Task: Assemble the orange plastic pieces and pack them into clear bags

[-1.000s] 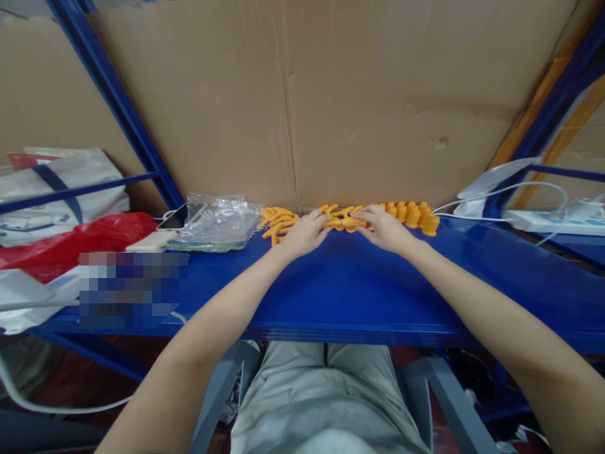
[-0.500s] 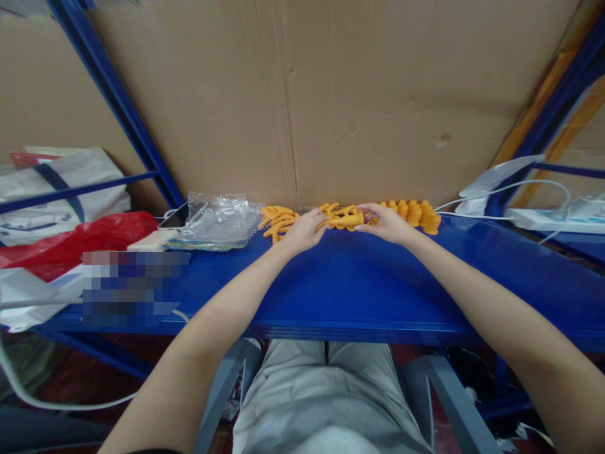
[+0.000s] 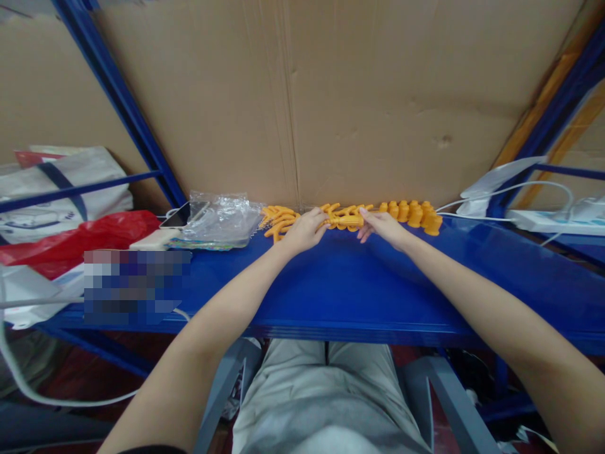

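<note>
Small orange plastic parts lie in a row along the back of the blue shelf [image 3: 340,284], against the cardboard. My left hand [image 3: 303,231] and my right hand [image 3: 380,226] meet at the middle pile [image 3: 344,210] and together hold one elongated orange piece [image 3: 348,221] by its two ends. To the left lies a heap of curved orange pieces [image 3: 277,219]. To the right stands a line of stubby orange pieces [image 3: 412,213].
A crumpled clear plastic bag [image 3: 218,219], a phone [image 3: 182,215] and a red bag [image 3: 70,239] lie at the left. A white power strip [image 3: 553,221] with white cables sits at the right. Cardboard [image 3: 331,94] walls the back.
The orange piece was lifted slightly off the pile between both hands, and my right hand has drawn back a little to grip its right end.
</note>
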Available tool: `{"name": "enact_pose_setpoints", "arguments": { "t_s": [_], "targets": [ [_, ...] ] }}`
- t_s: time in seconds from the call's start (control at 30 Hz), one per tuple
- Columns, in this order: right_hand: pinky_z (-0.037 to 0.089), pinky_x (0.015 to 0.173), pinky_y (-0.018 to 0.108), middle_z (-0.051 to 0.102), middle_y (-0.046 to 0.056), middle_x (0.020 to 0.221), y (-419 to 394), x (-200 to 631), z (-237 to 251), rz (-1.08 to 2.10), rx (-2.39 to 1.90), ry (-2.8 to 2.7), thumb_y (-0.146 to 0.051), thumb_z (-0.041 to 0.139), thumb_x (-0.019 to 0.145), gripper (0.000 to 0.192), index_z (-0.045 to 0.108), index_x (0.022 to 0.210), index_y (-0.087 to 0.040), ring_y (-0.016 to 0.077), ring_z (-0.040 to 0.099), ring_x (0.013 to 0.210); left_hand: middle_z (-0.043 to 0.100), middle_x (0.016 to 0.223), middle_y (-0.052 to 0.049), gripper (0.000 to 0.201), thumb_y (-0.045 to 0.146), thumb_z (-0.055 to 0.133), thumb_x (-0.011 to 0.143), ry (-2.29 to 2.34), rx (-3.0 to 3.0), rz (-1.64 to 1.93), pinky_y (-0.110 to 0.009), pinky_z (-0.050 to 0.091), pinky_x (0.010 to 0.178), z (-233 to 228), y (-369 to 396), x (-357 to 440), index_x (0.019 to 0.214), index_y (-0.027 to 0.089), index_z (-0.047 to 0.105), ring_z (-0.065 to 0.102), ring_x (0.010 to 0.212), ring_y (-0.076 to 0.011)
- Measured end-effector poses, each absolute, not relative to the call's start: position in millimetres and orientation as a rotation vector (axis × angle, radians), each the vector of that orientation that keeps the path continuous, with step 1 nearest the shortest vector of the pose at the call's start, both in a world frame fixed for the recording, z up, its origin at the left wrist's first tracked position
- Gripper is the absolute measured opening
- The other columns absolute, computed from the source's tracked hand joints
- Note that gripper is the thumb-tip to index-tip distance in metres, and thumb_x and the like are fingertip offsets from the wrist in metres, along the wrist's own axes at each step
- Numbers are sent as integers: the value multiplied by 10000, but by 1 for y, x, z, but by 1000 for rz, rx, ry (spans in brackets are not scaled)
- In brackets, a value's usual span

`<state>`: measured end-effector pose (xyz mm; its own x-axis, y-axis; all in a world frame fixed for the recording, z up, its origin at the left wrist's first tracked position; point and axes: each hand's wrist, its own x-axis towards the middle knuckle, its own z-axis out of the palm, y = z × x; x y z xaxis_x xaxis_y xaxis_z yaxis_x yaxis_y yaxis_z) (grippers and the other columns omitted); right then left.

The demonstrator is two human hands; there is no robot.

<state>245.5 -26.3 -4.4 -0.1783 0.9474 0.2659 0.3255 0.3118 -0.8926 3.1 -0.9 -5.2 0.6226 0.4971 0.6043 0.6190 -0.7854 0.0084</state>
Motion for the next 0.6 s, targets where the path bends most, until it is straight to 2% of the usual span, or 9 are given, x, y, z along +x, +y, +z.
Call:
{"name": "enact_pose_setpoints", "arguments": {
  "t_s": [0.07, 0.13, 0.2, 0.23, 0.43, 0.6],
  "targets": [
    [622, 669, 426, 731, 119, 769, -26, 249, -5, 853, -1179, -1746, -782, 487, 835, 620, 638, 832, -181, 213, 683, 569, 641, 1032, -102, 178, 176, 495, 951, -940, -2634, -881, -370, 518, 916, -5, -1, 3, 1017, 141, 656, 631, 998, -217],
    [621, 760, 419, 738, 122, 988, -27, 255, -4, 802, -1140, -1850, -670, 604, 844, 530, 640, 1068, -190, 206, 720, 693, 640, 1025, -105, 183, 180, 493, 950, -954, -2623, -869, -364, 521, 904, -5, -1, 3, 1012, 137, 660, 632, 989, -219],
    [614, 816, 411, 702, 110, 1138, -27, 261, -5, 765, -1069, -1939, -539, 736, 787, 594, 558, 1259, -226, 207, 732, 826, 639, 1024, -107, 188, 186, 489, 952, -961, -2612, -860, -361, 524, 895, -5, -2, 3, 1010, 137, 661, 634, 987, -222],
    [610, 828, 412, 694, 104, 1150, -27, 264, -6, 765, -1038, -1958, -494, 768, 761, 637, 530, 1291, -233, 207, 730, 858, 639, 1026, -108, 189, 188, 487, 953, -963, -2606, -858, -361, 526, 891, -5, -2, 3, 1013, 138, 659, 635, 987, -223],
    [566, 891, 465, 728, 37, 856, -25, 264, -9, 879, -985, -1837, -464, 796, 732, 454, 598, 1049, -205, 188, 717, 726, 639, 990, -99, 168, 180, 494, 948, -957, -2576, -844, -353, 526, 881, -5, -5, 3, 977, 137, 654, 637, 970, -221],
    [547, 891, 436, 729, 30, 747, -32, 256, -5, 917, -1035, -1739, -472, 781, 761, 366, 601, 929, -200, 182, 699, 668, 646, 1004, -97, 171, 175, 495, 939, -942, -2543, -872, -362, 527, 893, -5, -7, 4, 973, 151, 661, 635, 978, -223]
  ]
}}
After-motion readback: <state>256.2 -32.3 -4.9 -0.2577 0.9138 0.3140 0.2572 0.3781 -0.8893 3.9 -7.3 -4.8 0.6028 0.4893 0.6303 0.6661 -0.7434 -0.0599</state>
